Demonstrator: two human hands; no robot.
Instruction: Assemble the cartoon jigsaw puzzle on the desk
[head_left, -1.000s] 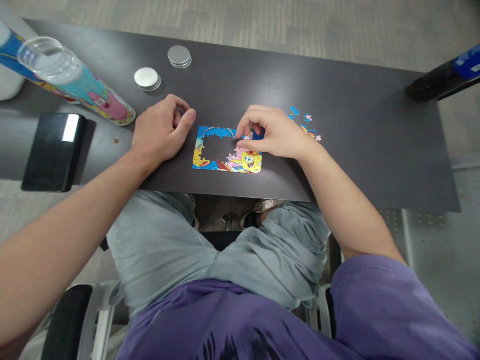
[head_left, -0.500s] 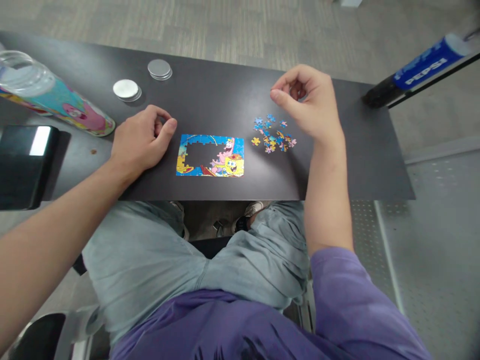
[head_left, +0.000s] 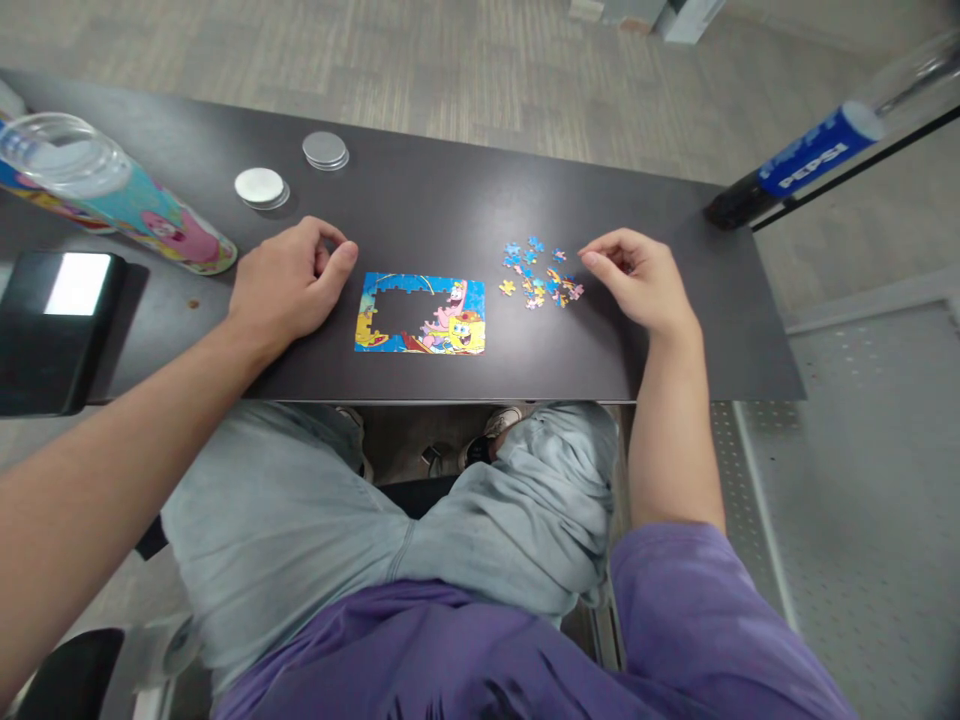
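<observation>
A cartoon jigsaw puzzle (head_left: 469,325) lies on the dark table, its border joined and bare tabletop showing through the gap in its middle. My left hand (head_left: 289,275) rests beside its left edge, fingers loosely curled, with nothing visible in them. Right of the puzzle lies a scattered group of loose jigsaw pieces (head_left: 531,258), mostly blue, yellow and pink. At the right edge of this group is my right hand (head_left: 641,275), thumb and forefinger brought together. Whether a piece is between those fingertips is too small to tell.
Stacked round discs (head_left: 259,186) and more discs (head_left: 325,149) lie beyond my left hand. A clear-topped cartoon canister (head_left: 169,225) and a black box-like object (head_left: 56,340) stand at the left. A Pepsi bottle (head_left: 806,165) stands at the table's right end.
My right hand has come down and slightly right, from above the loose pieces to beside them. The left hand stays resting by the puzzle. The camera view has shifted slightly.
</observation>
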